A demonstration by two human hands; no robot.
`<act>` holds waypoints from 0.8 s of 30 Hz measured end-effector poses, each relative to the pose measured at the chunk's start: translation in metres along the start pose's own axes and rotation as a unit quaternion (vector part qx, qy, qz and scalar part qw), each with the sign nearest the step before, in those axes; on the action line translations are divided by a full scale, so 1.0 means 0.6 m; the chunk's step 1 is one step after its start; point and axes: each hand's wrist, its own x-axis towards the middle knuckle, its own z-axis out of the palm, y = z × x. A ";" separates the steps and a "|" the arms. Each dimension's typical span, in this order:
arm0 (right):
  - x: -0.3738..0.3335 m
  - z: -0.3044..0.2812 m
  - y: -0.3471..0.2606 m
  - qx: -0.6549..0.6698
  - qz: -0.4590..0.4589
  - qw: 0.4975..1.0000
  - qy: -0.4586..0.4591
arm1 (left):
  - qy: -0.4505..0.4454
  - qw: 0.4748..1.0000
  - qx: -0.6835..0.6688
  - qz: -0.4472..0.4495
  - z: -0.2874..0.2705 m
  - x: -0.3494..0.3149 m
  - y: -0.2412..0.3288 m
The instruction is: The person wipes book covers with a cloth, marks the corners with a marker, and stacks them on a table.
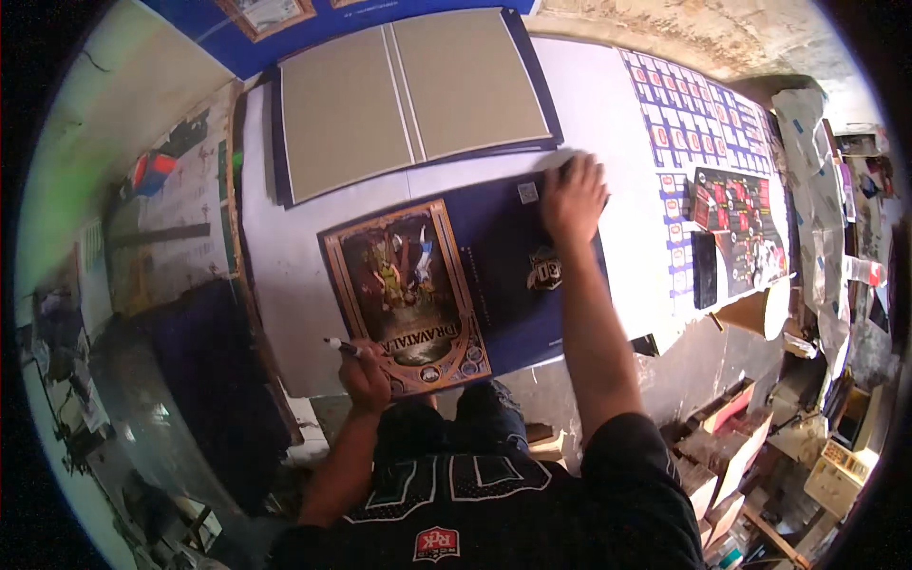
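A dark blue printed cover sheet (pixel 508 328) lies flat on the white tabletop in front of me. On its left half is a framed picture panel (pixel 408 275), which reads upside down from here. My left hand (pixel 366 377) is at the panel's near left corner, closed around a slim marker (pixel 340 345) with a pale section near its tip, pointing left. At the sheet's far right corner, my right hand (pixel 573 204) presses down with bent fingers. Something dark shows between its thumb and fingers, but I cannot make out what it is.
Beyond the sheet lies a dark blue cover with two grey boards (pixel 351 114). At the right are sheets of small repeated prints (pixel 679 119), a red-and-black printed sheet (pixel 746 223) and a black phone-like slab (pixel 704 270). Boxes (pixel 727 446) stand on the floor at lower right.
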 end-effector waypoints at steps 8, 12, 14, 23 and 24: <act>-0.089 0.007 -0.065 -0.071 -0.263 0.959 -0.076 | 0.018 0.998 0.054 0.030 -0.013 -0.014 -0.007; -0.009 -0.056 0.003 -0.066 -0.064 0.993 -0.078 | -0.024 0.994 0.102 0.018 -0.015 -0.021 -0.027; -0.126 -0.077 -0.017 -0.042 -0.111 0.986 -0.120 | -0.016 0.998 0.063 0.004 -0.021 -0.021 -0.029; -0.073 -0.105 0.013 0.061 -0.059 0.985 -0.148 | -0.009 0.990 0.120 0.068 -0.018 -0.009 0.004; -0.097 -0.061 -0.007 -0.050 -0.182 0.979 -0.080 | -0.018 0.992 0.110 0.064 -0.008 -0.003 0.013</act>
